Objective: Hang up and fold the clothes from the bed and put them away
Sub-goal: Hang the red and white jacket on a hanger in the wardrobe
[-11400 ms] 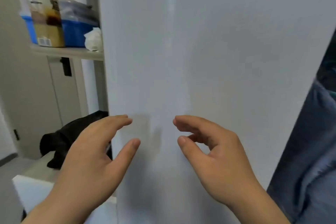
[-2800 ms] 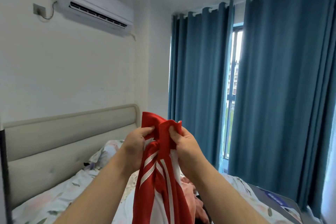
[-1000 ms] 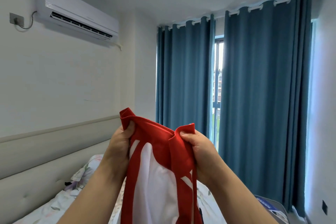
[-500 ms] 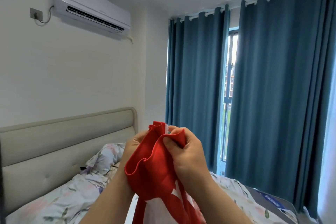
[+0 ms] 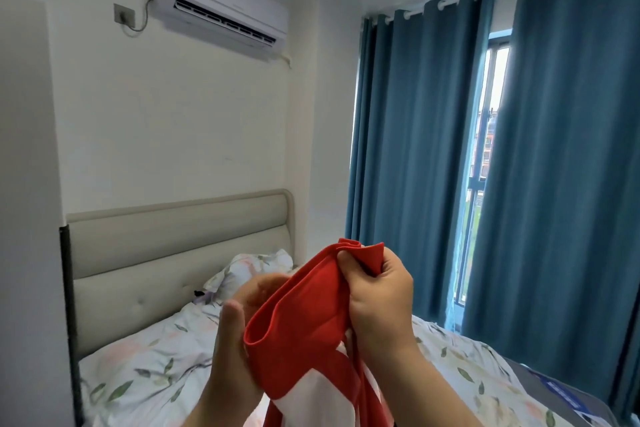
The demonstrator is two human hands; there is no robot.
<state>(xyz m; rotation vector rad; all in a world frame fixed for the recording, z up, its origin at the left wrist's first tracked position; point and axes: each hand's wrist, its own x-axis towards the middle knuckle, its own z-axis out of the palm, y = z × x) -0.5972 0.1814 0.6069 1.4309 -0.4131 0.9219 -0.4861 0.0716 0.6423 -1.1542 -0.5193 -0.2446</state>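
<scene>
A red garment (image 5: 304, 333) with white panels is held up in the air above the bed (image 5: 145, 357), low in the view at about 6 o'clock. The right hand (image 5: 377, 291) pinches a bunched red edge at the garment's top, thumb and curled fingers closed on the folds, and the cloth hangs down from there out of the bottom of the view. The left hand (image 5: 239, 340) is at the garment's 9 o'clock side, with its thumb upright just beside a rolled red hem. Its fingers reach behind the cloth and are blurred, so I cannot tell whether it grips the cloth or only touches it. The bed carries a leaf-print cover, and a matching pillow (image 5: 249, 270) lies at its head, at 10 o'clock from the hands, against a padded beige headboard (image 5: 166, 246). On the wall at 11 o'clock an air conditioner (image 5: 225, 10) is mounted high. Blue curtains (image 5: 554, 149) fill the 3 o'clock side, parted to a narrow strip of window (image 5: 485, 149).
</scene>
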